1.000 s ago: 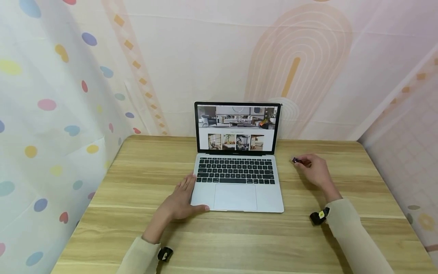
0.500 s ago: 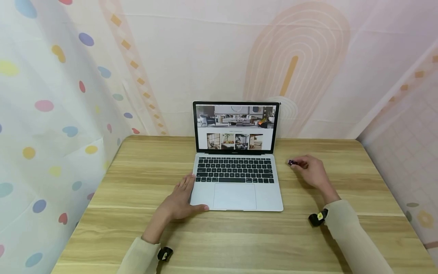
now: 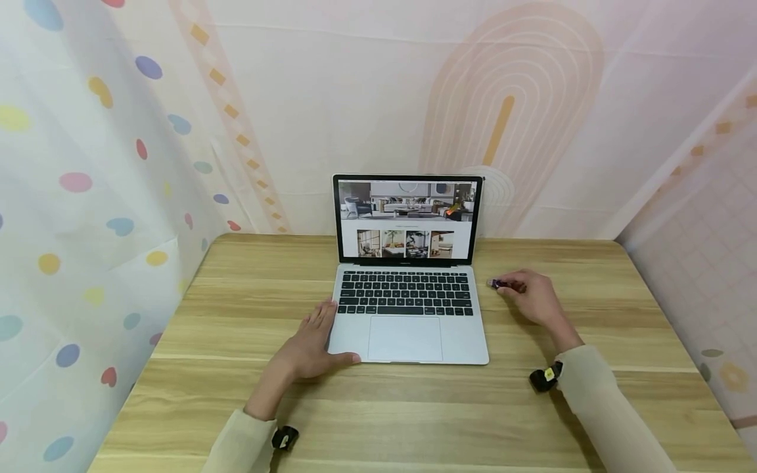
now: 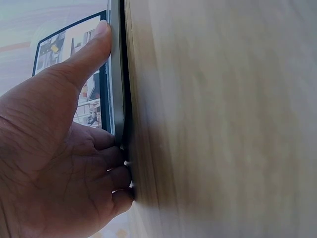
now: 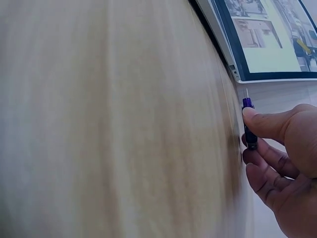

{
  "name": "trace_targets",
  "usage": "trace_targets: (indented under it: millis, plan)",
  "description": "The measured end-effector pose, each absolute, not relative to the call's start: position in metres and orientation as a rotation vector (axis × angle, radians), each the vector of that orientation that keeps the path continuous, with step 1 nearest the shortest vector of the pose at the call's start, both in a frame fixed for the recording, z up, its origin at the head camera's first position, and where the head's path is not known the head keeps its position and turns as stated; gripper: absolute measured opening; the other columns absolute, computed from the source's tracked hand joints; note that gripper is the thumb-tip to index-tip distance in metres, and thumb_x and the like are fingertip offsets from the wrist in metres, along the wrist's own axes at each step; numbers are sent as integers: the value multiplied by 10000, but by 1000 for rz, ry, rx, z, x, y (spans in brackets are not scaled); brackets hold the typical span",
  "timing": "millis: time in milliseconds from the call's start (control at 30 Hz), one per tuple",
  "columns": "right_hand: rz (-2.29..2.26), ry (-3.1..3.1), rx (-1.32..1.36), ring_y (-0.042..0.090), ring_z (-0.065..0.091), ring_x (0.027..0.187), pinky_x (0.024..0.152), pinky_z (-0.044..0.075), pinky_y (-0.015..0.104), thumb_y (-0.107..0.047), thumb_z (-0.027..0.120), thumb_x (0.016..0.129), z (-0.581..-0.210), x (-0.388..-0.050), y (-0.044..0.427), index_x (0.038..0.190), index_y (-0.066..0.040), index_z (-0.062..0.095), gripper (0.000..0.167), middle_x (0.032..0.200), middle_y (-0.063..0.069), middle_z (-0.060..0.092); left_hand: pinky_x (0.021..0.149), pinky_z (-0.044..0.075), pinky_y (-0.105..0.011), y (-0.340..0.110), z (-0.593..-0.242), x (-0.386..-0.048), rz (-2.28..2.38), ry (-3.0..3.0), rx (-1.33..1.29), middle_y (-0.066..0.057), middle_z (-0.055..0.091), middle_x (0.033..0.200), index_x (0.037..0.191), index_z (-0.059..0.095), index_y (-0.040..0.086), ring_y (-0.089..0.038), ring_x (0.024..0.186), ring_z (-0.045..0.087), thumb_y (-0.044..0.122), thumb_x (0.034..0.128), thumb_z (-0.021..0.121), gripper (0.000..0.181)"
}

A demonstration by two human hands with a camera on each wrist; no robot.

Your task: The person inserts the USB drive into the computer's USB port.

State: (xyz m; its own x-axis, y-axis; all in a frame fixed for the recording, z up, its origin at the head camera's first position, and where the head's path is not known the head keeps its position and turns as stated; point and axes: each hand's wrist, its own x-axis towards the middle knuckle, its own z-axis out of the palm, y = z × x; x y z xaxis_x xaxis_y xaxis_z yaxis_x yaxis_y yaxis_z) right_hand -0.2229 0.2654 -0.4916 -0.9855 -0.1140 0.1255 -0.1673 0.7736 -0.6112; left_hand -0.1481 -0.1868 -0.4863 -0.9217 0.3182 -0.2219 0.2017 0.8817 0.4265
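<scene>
An opened silver laptop (image 3: 405, 338) stands on the wooden table, its screen (image 3: 408, 220) lit with pictures of rooms. My left hand (image 3: 310, 345) rests at its front left corner, fingers stretched along the left side and thumb at the front edge. In the left wrist view the thumb (image 4: 91, 52) lies against the laptop's edge. To the right of the keyboard, my right hand (image 3: 532, 299) pinches a small black and purple USB stick (image 5: 248, 119) between thumb and fingers. Its thin metal end points toward the laptop's right side, with a small gap between them.
Wood-grain tabletop (image 3: 408, 420) extends around the laptop. A patterned cloth (image 3: 355, 118) hangs behind the table, close to the back of the screen, and more cloth hangs at both sides. A black wrist device (image 3: 545, 378) sits by the right sleeve, another (image 3: 285, 438) by the left.
My right hand has moved left with the USB stick, bringing it nearer the laptop's right edge. The left hand and the laptop have stayed in place, while the head view has shifted slightly.
</scene>
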Motion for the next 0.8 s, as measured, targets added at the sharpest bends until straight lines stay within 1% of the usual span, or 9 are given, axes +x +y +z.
trace_targets:
  millis: [233,467,800]
  plan:
    - [999,-2887,260,260,640,898,736,507,297,-124,731,951,-491,-223,262,1142,-13,766,223,1125,194,723,1309,135,-569,-187,-486,-148,584,2766,394,-203,59,1724,1625,98,-39,-402,1602,69,672,831,730,1239]
    - [988,-2880,292,251,638,864,711,502,273,-111,750,931,-492,-225,259,1121,-11,772,216,1097,193,728,1308,133,-570,-187,-487,-149,579,2761,386,-197,43,1726,1628,89,-31,-398,1603,61,685,829,724,1246]
    - [1001,-2894,285,245,626,864,708,498,274,-106,741,940,-492,-226,252,1136,-14,769,219,1091,183,722,1305,143,-576,-187,-487,-149,583,2758,373,-190,47,1729,1630,97,-24,-395,1604,61,680,829,728,1240]
